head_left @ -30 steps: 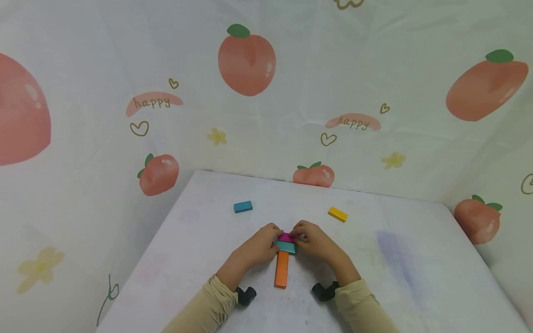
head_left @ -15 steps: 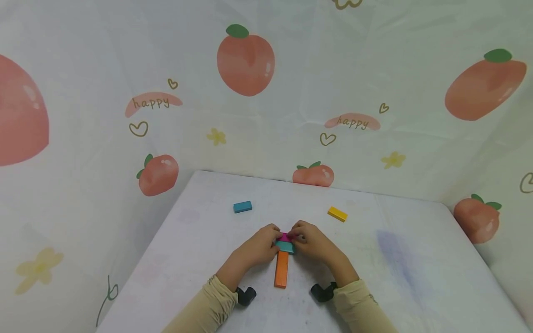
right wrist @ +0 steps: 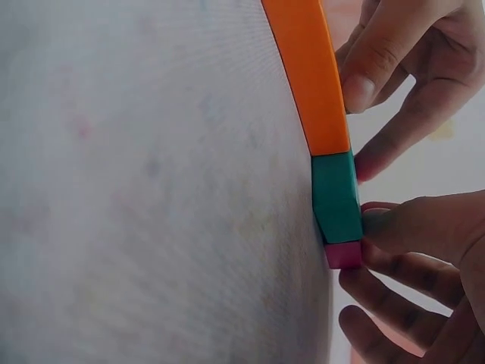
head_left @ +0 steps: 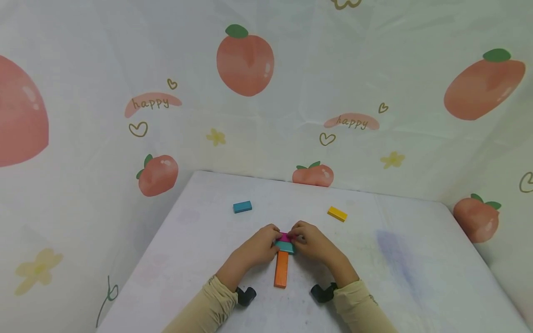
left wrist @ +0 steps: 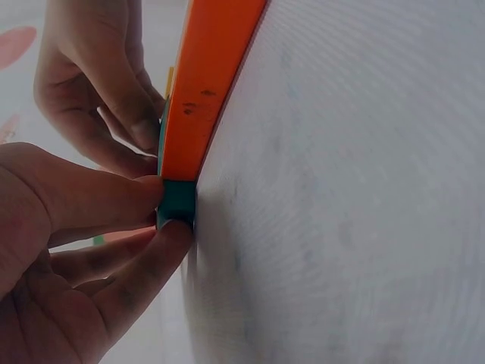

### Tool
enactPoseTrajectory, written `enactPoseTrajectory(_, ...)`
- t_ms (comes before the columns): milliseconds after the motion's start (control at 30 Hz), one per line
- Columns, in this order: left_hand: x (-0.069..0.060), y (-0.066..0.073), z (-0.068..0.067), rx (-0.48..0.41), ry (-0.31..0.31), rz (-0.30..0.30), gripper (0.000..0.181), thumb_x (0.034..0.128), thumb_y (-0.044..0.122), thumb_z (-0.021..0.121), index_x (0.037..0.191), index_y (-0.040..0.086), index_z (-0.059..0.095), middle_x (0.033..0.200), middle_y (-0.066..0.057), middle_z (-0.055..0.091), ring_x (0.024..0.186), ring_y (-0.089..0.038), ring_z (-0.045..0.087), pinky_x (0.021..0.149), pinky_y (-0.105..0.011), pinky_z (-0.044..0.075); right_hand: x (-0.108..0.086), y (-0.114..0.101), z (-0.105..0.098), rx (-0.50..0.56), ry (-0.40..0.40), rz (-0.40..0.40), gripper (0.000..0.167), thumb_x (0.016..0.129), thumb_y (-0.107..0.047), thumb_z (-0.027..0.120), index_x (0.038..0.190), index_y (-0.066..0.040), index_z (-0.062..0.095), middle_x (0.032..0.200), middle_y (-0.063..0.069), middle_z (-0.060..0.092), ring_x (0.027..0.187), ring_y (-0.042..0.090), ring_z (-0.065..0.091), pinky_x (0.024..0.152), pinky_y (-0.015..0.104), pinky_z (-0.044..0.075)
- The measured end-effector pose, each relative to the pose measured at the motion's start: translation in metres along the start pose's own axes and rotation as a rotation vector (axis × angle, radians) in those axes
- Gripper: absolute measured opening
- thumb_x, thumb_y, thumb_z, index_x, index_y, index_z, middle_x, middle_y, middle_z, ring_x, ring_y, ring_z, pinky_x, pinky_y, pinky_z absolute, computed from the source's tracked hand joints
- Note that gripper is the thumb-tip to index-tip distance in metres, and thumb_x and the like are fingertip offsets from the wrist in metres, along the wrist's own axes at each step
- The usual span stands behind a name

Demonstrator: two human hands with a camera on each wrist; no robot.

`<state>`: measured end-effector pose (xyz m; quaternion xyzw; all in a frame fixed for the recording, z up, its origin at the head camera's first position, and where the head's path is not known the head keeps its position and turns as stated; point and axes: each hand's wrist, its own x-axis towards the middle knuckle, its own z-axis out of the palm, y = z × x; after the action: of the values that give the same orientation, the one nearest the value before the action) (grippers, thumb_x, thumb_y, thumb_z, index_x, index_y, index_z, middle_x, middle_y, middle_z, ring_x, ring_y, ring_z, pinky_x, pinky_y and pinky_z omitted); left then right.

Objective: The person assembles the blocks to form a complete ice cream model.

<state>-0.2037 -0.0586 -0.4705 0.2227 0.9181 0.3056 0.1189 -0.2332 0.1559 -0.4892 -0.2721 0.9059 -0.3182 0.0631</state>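
An orange bar-shaped block (head_left: pixel 281 269) lies lengthwise on the table. At its far end a teal block (head_left: pixel 285 248) with slanted ends lies crosswise, touching it. Beyond the teal block, against its far side, is a smaller magenta block (head_left: pixel 285 237). My left hand (head_left: pixel 259 245) pinches the left end of the teal block, with a fingertip also at the magenta block. My right hand (head_left: pixel 313 240) holds the magenta block by its right side, its thumb (right wrist: pixel 379 224) against the teal edge. Fingers partly cover both blocks.
A blue block (head_left: pixel 242 206) lies farther back on the left of the white table (head_left: pixel 187 277). A yellow block (head_left: pixel 337 213) lies back on the right. Behind stands a cloth backdrop (head_left: pixel 283 111) printed with peaches. Dark wrist-worn devices (head_left: pixel 246 296) sit below both wrists.
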Motion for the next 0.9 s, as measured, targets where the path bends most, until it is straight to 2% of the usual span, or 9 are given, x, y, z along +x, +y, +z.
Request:
enactPoseTrajectory(267,0.0,0.0,0.0,-0.008,0.003,0.013,0.031,0.0997,0.003,0.07,0.129,-0.007,0.071,0.136,-0.017,0.064,0.118,-0.028,0.066,0.106,-0.041,0.058,-0.001,0.0,0.0,-0.001,-0.004,-0.005,0.016,0.098,-0.002,0.071,0.109,-0.006,0.081,0.107,0.001,0.07,0.101,0.017,0.065,0.095,0.042,0.062)
enactPoseTrajectory(700,0.001,-0.001,0.0,-0.021,-0.003,-0.005,0.033,0.1008,0.004,0.069,0.132,-0.007,0.069,0.138,-0.017,0.063,0.118,-0.027,0.066,0.106,-0.041,0.058,-0.001,-0.003,-0.003,-0.007,-0.015,0.003,0.016,0.098,-0.002,0.071,0.111,-0.005,0.081,0.109,0.003,0.071,0.104,0.019,0.066,0.099,0.045,0.061)
enactPoseTrajectory(900,0.003,-0.004,0.004,-0.024,-0.011,-0.031,0.035,0.1016,0.007,0.069,0.134,-0.005,0.069,0.141,-0.014,0.062,0.122,-0.026,0.065,0.107,-0.04,0.057,-0.005,0.0,-0.013,-0.007,0.008,0.075,0.018,0.098,-0.004,0.071,0.113,-0.008,0.08,0.11,0.001,0.07,0.107,0.021,0.066,0.101,0.048,0.06)
